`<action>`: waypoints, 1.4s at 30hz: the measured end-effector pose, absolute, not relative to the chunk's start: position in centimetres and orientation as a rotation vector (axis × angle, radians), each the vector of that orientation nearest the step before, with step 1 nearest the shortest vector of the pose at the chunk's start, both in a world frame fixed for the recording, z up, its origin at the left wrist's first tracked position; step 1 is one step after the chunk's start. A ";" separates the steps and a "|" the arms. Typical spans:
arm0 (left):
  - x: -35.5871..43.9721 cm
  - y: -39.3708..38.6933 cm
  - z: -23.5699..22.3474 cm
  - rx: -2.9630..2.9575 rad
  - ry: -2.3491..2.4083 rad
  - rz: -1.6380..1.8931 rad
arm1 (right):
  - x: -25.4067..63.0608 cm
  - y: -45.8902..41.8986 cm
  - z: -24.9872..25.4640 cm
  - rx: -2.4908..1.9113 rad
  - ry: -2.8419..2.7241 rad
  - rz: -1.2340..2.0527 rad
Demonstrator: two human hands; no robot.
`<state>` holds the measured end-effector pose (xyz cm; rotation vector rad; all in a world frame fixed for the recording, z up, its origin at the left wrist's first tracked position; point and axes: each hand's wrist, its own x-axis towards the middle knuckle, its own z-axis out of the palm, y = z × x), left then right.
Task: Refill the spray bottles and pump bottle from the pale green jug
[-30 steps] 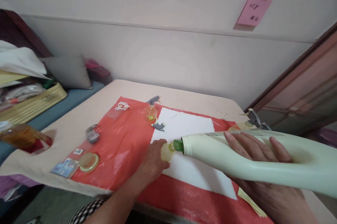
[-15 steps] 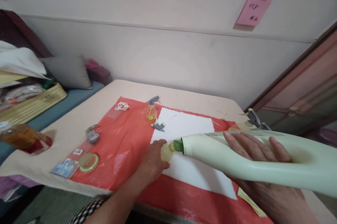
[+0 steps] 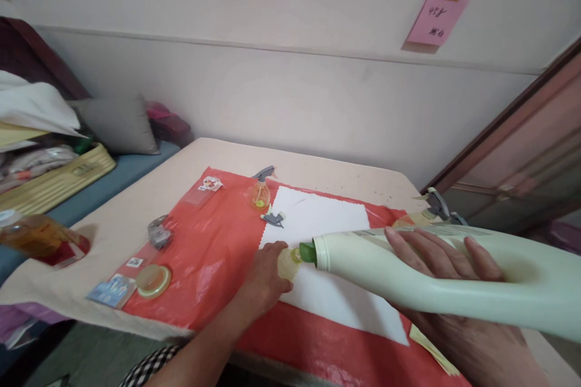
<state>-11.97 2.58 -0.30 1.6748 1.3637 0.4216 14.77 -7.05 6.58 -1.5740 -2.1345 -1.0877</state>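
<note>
My right hand [image 3: 447, 260] is wrapped round the handle of a large pale green jug [image 3: 372, 266], tipped nearly level with its green spout [image 3: 307, 252] pointing left. That spout meets the open neck of a small clear spray bottle body [image 3: 287, 264]. Around this small bottle, my left hand [image 3: 267, 272] is closed, holding it over a white sheet [image 3: 327, 223]. A grey spray head [image 3: 273, 219] lies loose on the sheet's left edge. Just behind it, a complete spray bottle [image 3: 260, 193] with yellowish liquid stands upright. Whether liquid is flowing from the spout cannot be made out.
Red plastic [image 3: 204, 241] covers much of the table. On the left are a round lidded tub [image 3: 154, 281], a blue packet [image 3: 111, 290], a crumpled grey item [image 3: 158, 232] and a bottle of amber liquid [image 3: 40, 238]. Another spray bottle [image 3: 436, 204] stands partly hidden behind the jug.
</note>
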 end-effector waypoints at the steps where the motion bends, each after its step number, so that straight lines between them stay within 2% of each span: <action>1: -12.0 2.6 -0.3 1.674 1.363 0.426 | 14.8 -7.0 6.6 -1.561 -2.149 -1.111; 12: -12.0 2.6 -1.0 1.652 1.350 0.482 | 15.2 -6.8 6.6 -1.514 -2.178 -1.177; 27: -12.1 3.3 -1.6 1.576 1.320 0.592 | 15.8 -6.0 5.7 -1.530 -2.175 -1.038; 31: -12.6 3.9 -1.4 1.496 1.211 0.679 | 15.7 -4.9 4.3 -1.505 -2.060 -0.770; 33: -12.8 4.3 -1.5 1.450 1.184 0.745 | 15.6 -4.1 3.2 -1.516 -1.935 -0.505; 37: -12.9 5.1 -1.5 1.382 1.235 0.821 | 15.2 -1.6 1.0 -1.587 -1.510 0.072; 42: -12.8 5.7 -0.8 1.186 1.244 0.962 | 14.9 3.3 -1.8 -1.402 -0.904 0.389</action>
